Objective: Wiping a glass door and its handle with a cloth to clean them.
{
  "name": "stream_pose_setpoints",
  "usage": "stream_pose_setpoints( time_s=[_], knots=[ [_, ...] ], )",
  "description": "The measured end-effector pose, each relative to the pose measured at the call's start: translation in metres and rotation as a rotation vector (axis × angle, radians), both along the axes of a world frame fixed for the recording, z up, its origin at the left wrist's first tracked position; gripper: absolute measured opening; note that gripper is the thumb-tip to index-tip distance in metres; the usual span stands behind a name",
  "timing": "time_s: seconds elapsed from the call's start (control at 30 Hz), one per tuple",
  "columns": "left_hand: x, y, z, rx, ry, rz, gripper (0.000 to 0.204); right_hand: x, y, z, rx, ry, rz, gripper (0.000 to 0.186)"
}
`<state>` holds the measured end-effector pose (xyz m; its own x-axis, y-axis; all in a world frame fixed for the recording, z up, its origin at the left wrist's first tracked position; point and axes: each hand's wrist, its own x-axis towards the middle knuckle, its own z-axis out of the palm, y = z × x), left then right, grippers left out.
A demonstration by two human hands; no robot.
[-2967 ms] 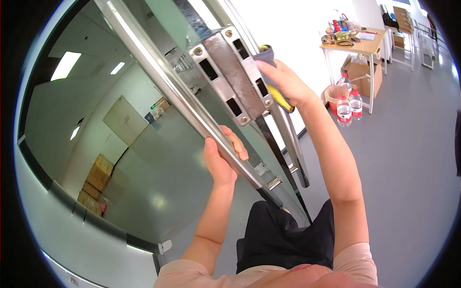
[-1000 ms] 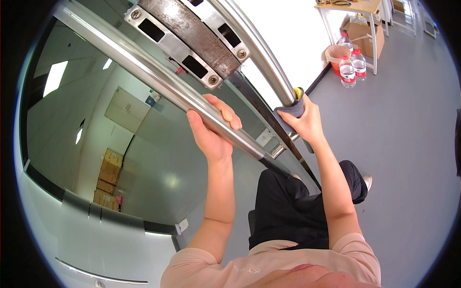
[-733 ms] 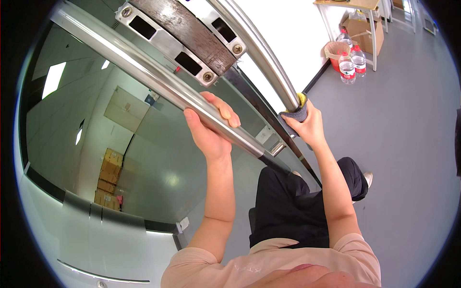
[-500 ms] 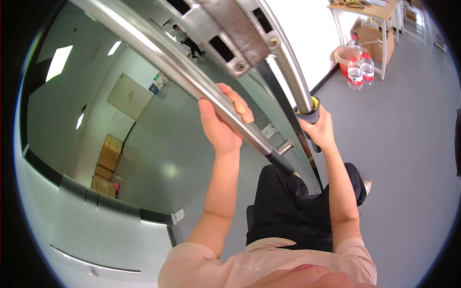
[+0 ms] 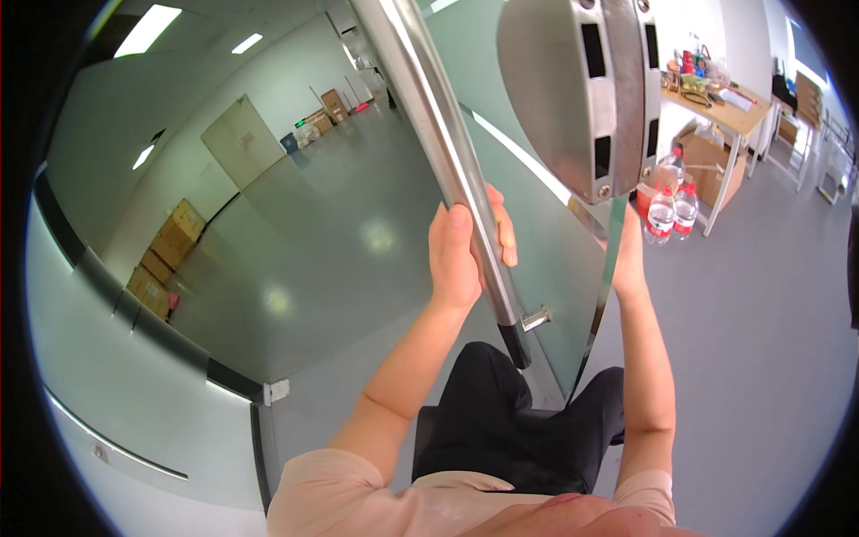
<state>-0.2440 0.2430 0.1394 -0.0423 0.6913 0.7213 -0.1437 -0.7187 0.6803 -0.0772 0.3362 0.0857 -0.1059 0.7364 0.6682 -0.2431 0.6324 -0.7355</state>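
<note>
Head view looks down over a peach-coloured shirt [image 5: 385, 501] and dark trousers [image 5: 510, 430] at the bottom of the frame, with both bare forearms rising from there toward a glass door [image 5: 528, 206]. The left forearm climbs at a slant, elbow low and wrist high, and the left hand [image 5: 465, 251] is wrapped around the long steel pull bar [image 5: 447, 152], fingers curled behind it and thumb lying up along its near side (a full, closed grip). The bar runs diagonally from the top of the picture down to a dark tip just below the hand, where a small metal standoff [image 5: 535, 318] fixes it to the glass. The right forearm stands almost straight up on the far side of the door's edge; the right hand [image 5: 626, 255] is largely hidden behind the glass edge and the metal lock housing [image 5: 582, 89], so whether it is open or closed cannot be told. Beyond the right arm, on the grey floor [image 5: 752, 340], two water bottles [image 5: 671, 210] stand beside a wooden table [image 5: 716, 103] with cardboard boxes under it. Reflected in the glass at left are stacked cartons [image 5: 165, 255].
</note>
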Motion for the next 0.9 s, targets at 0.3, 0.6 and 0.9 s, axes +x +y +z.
stream_pose_setpoints(
  time_s=[0.3, 0.6, 0.9],
  knots=[
    [0.0, 0.001, -0.002, -0.017, -0.017, 0.005, 0.049, -0.008, 0.077, 0.145, 0.263, 0.199, 0.263, 0.039],
    [0.004, -0.008, 0.005, -0.038, 0.005, 0.057, 0.044, 0.009, 0.001, 0.3, 0.25, 0.097, 0.043, 0.051],
    [0.005, -0.008, 0.009, -0.093, -0.008, 0.045, 0.042, 0.003, 0.017, 0.285, 0.154, 0.221, 0.206, 0.049]
  ],
)
